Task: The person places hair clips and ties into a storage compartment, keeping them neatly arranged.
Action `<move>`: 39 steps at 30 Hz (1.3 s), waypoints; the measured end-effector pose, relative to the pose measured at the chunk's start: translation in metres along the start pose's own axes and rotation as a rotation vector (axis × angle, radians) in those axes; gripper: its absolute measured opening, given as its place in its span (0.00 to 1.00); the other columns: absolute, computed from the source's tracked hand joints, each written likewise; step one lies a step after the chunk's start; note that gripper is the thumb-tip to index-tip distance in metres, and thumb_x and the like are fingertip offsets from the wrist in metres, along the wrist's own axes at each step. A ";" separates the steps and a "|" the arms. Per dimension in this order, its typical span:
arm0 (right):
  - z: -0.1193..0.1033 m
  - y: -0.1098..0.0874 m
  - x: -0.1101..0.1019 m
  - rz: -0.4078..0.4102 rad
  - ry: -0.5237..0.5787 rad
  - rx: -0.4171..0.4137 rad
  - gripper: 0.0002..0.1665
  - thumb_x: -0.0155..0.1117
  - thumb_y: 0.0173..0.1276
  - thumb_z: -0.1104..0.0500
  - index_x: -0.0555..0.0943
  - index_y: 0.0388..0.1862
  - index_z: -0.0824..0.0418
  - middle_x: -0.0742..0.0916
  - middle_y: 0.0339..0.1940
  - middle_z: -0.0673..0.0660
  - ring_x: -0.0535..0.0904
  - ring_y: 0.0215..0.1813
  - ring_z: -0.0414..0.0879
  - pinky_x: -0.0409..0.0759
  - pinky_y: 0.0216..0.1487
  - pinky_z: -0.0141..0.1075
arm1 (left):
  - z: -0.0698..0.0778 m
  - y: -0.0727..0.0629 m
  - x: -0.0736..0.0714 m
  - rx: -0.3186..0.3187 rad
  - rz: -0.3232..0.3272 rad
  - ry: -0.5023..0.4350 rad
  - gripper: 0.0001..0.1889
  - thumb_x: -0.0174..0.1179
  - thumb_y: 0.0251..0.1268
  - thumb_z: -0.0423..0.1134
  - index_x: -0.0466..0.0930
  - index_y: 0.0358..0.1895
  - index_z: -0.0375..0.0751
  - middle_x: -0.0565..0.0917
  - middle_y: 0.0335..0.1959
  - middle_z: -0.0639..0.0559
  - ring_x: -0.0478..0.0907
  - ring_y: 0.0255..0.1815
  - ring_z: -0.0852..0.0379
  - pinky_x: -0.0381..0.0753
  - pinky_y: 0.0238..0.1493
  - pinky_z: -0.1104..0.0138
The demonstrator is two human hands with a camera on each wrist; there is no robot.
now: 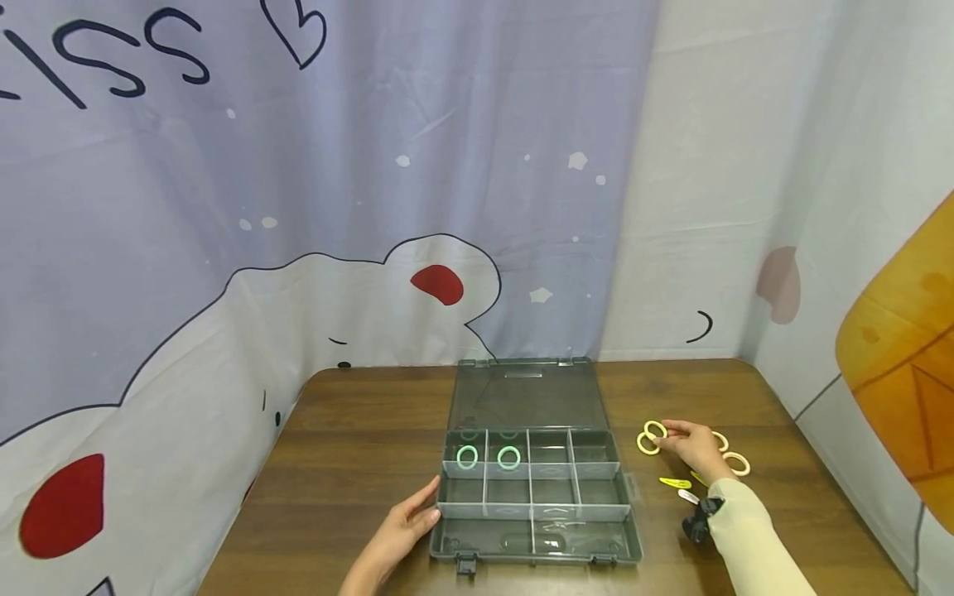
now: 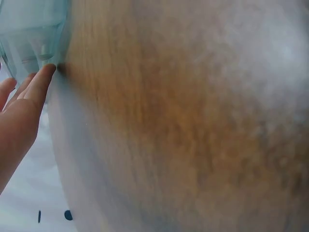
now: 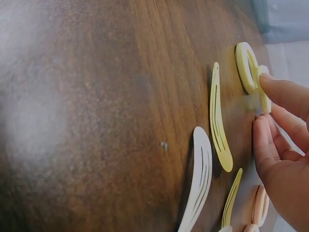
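At the right of the table, my right hand pinches a yellow hair tie between thumb and fingers. A second yellow hair tie lies right beside it. Closer to me are yellow snap hair clips and a white one. My left hand touches the left side of a grey see-through divided box with its fingertips, the fingers mostly straight. The box's lid lies folded back. Two green hair ties sit in separate compartments of its back row, at the left.
Pale cream hair ties lie just right of my right hand. The wooden table ends at a printed curtain behind and at the sides. A black latch sticks out from the box's front edge.
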State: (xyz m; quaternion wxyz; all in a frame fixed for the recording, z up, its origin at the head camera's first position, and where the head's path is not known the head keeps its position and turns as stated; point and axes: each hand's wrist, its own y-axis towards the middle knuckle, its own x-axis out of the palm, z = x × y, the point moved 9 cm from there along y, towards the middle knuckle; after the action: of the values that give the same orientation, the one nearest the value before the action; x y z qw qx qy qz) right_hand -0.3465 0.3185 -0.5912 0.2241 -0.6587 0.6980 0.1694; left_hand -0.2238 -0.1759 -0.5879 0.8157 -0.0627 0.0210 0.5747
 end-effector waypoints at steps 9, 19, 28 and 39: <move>0.002 0.002 0.001 0.011 0.005 -0.005 0.29 0.72 0.58 0.63 0.75 0.52 0.81 0.84 0.34 0.59 0.76 0.32 0.38 0.75 0.31 0.27 | -0.004 0.001 0.001 -0.019 -0.055 -0.047 0.32 0.52 0.72 0.33 0.50 0.75 0.34 0.53 0.72 0.27 0.53 0.72 0.36 0.67 0.63 0.72; 0.006 0.003 0.000 0.070 0.054 -0.028 0.21 0.67 0.60 0.66 0.77 0.49 0.80 0.86 0.32 0.59 0.77 0.30 0.34 0.75 0.30 0.25 | -0.009 0.001 -0.001 -0.022 -0.049 -0.059 0.32 0.53 0.71 0.33 0.51 0.74 0.33 0.54 0.71 0.26 0.57 0.71 0.36 0.69 0.61 0.74; -0.005 0.001 0.001 0.079 0.025 -0.007 0.20 0.66 0.64 0.62 0.79 0.47 0.79 0.87 0.37 0.66 0.77 0.32 0.35 0.75 0.32 0.26 | -0.007 0.001 -0.001 -0.028 -0.038 -0.055 0.32 0.54 0.71 0.33 0.52 0.74 0.34 0.55 0.71 0.27 0.59 0.70 0.37 0.69 0.61 0.73; -0.007 0.002 0.002 0.113 0.045 0.023 0.16 0.65 0.65 0.64 0.80 0.43 0.79 0.87 0.32 0.60 0.75 0.30 0.36 0.73 0.30 0.27 | -0.006 0.002 -0.002 -0.023 -0.036 -0.052 0.33 0.55 0.70 0.33 0.52 0.74 0.33 0.54 0.72 0.27 0.59 0.70 0.35 0.69 0.61 0.74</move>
State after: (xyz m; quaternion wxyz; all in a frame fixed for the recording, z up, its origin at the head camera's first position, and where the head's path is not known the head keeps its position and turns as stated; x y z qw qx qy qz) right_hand -0.3495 0.3136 -0.5867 0.2062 -0.6190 0.7410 0.1589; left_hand -0.2260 -0.1782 -0.5938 0.8255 -0.0575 -0.0080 0.5614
